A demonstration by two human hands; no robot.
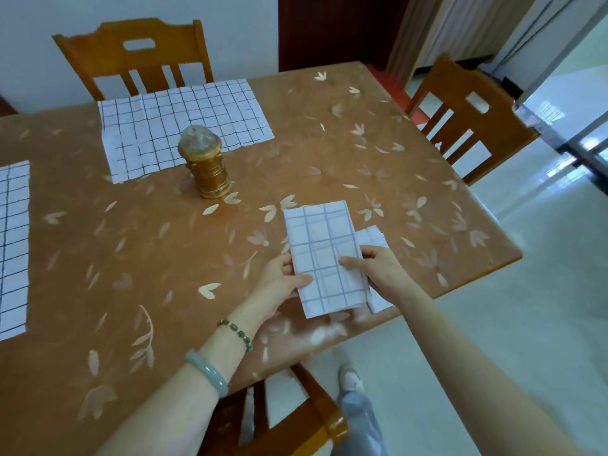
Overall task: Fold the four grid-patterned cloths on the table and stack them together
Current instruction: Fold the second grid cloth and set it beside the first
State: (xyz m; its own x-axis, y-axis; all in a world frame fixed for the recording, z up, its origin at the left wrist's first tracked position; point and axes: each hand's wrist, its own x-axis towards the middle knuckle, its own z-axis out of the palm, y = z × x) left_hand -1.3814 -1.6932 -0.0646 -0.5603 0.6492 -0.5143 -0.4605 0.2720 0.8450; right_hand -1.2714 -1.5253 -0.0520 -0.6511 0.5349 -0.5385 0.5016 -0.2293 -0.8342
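A folded white grid-patterned cloth (pixel 324 248) is held just over the table's near right part. My left hand (pixel 283 281) grips its lower left edge and my right hand (pixel 378 268) pinches its right edge. Under it, another folded grid cloth (pixel 373 236) pokes out to the right on the table. An unfolded grid cloth (pixel 184 123) lies flat at the far side. One more unfolded grid cloth (pixel 13 245) lies at the left edge, partly out of view.
A gold jar with a clear domed lid (pixel 205 162) stands mid-table on the brown leaf-patterned table (pixel 164 258). Wooden chairs stand at the far side (pixel 135 57), the right (pixel 467 123) and the near edge (pixel 296 422). A glass door (pixel 572 93) is at right.
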